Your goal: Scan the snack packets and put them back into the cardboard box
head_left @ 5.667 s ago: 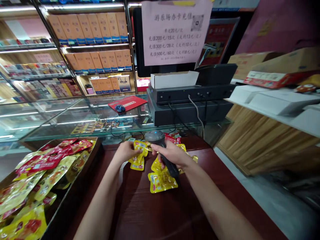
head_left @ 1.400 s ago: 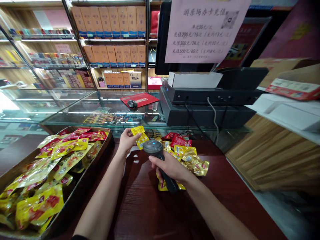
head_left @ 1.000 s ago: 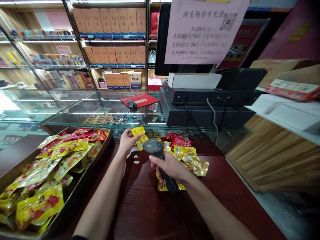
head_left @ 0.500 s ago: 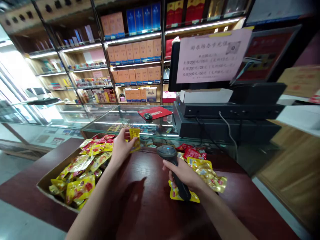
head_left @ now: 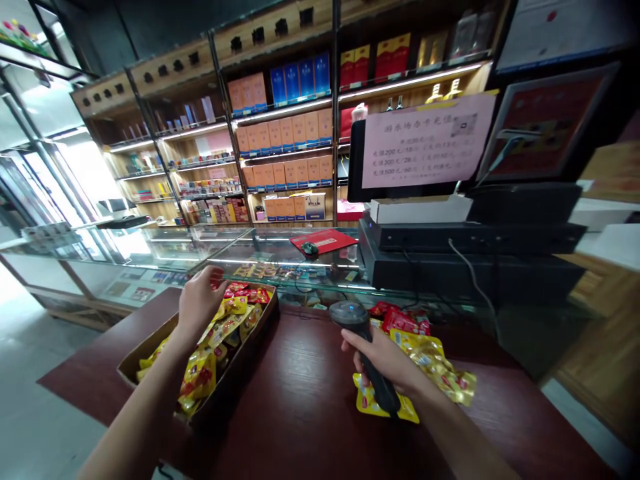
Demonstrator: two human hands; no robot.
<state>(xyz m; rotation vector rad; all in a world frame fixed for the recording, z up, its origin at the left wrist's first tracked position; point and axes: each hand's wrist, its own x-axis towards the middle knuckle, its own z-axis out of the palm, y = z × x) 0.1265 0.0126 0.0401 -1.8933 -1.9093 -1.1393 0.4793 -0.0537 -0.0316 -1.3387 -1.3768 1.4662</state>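
Observation:
My right hand [head_left: 383, 360] is wrapped around the handle of a black barcode scanner [head_left: 350, 315], its head pointing up and away from me. Yellow snack packets [head_left: 425, 350] and red packets [head_left: 405, 322] lie beside and beyond this hand, and another yellow packet [head_left: 367, 402] is partly under the scanner's handle. Over the far left side of a cardboard box [head_left: 243, 355], my left hand [head_left: 200, 300] hovers with curved fingers and thumb apart; nothing shows in it. Yellow and red snack packets [head_left: 203, 370] fill the box, partly hidden by my left forearm.
A glass display counter [head_left: 225, 250] runs behind the dark red tabletop [head_left: 295, 400]. On the glass are a red mat [head_left: 333, 241] and a computer mouse [head_left: 309, 249]. At right stand a monitor with a pink paper sign [head_left: 425, 143] and black machines with cables [head_left: 470, 267].
My left hand has moved left from the table's middle to over the box, and the yellow packet it held is gone from it. The camera view has shifted; the right hand keeps the barcode scanner.

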